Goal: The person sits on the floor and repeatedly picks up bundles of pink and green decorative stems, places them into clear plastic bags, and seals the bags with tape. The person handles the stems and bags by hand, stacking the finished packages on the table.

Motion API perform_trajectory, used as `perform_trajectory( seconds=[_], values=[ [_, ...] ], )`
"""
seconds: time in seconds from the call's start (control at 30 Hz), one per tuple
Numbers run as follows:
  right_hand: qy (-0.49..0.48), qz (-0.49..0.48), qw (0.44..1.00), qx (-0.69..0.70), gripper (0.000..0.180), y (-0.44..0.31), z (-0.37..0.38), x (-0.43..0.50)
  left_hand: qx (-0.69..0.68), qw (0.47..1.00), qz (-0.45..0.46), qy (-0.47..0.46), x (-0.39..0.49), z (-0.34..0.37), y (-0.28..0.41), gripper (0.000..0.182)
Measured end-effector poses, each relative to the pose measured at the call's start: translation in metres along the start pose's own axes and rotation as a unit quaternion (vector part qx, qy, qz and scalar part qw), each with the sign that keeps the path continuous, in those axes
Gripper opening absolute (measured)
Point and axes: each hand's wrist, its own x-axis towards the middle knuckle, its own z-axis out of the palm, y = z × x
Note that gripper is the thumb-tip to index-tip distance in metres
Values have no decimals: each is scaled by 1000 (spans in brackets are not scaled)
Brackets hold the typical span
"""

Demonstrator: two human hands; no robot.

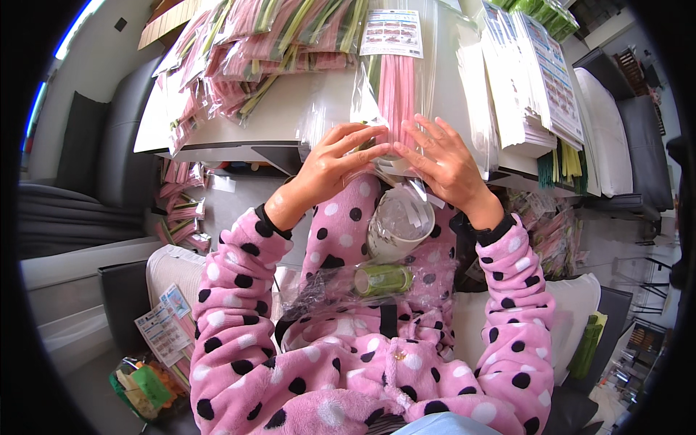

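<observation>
My left hand (348,149) and my right hand (437,155) rest at the open end of a clear plastic bag (423,103) at the table's near edge. Pink strips (396,87) lie lengthwise in the bag, with some green ones at their left and a printed card (391,32) across their far part. Fingertips of both hands touch the film; whether they pinch it is hard to tell. Below the hands, a clear plastic tub (401,223) sits between my legs, with scraps inside. A green roll (383,280) wrapped in clear film lies on my lap.
Filled bags of pink and green strips (283,32) are heaped on the table (288,103) at the left. Stacked printed cards (549,76) stand at the right beside green and yellow strips (565,166). More filled bags lie on the floor at both sides.
</observation>
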Motion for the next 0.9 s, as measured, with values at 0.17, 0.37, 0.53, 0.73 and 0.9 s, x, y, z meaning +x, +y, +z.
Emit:
perform_trajectory(
  seconds=[0.17, 0.37, 0.53, 0.73, 0.9],
  values=[
    [40, 33, 997, 65, 45, -7, -14, -18, -56, 998, 2, -2, 5, 7, 19, 44],
    [156, 169, 897, 377, 23, -13, -32, -46, -90, 995, 30, 16, 13, 19, 47, 39],
    [199, 228, 839, 453, 23, -26, -32, -65, -254, 950, -174, 58, 7, 30, 74, 20],
    [227, 433, 566, 663, 21, -46, -18, -83, -358, 845, -396, 38, 0, 43, 89, 25],
    [272, 476, 593, 590, 23, -50, -6, -82, -472, 740, -471, 92, 0, 60, 88, 24]
  ],
)
